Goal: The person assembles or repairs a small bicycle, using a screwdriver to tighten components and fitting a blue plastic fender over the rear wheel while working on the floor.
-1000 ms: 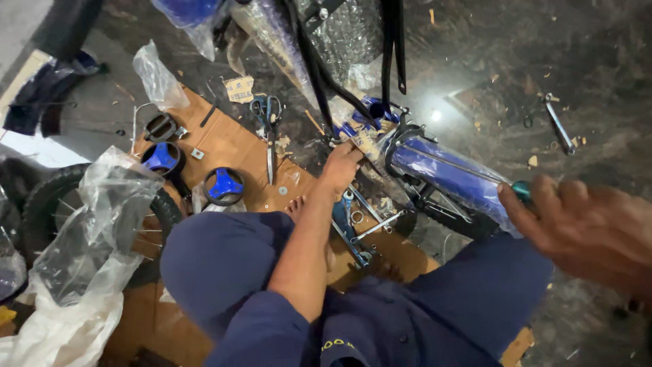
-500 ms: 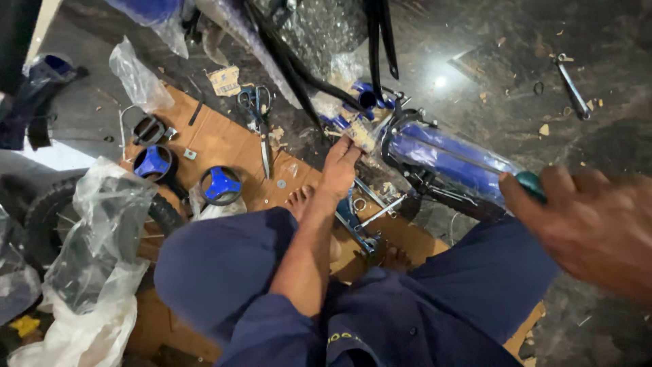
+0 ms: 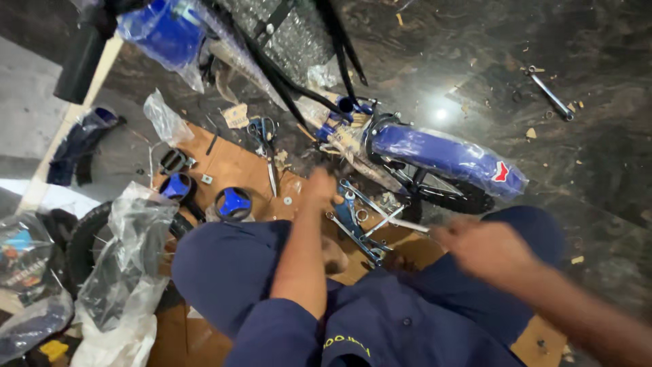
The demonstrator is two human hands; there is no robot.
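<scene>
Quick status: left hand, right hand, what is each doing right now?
Left hand: blurred, down by the spanners on the cardboard; grip cannot be told.
Right hand: blurred, apparently empty; open or closed cannot be told.

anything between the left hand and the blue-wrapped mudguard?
Yes, in part. The left hand is over the cardboard, apart from the blue-wrapped mudguard. Silver metal stays and the wheel lie between them.
</scene>
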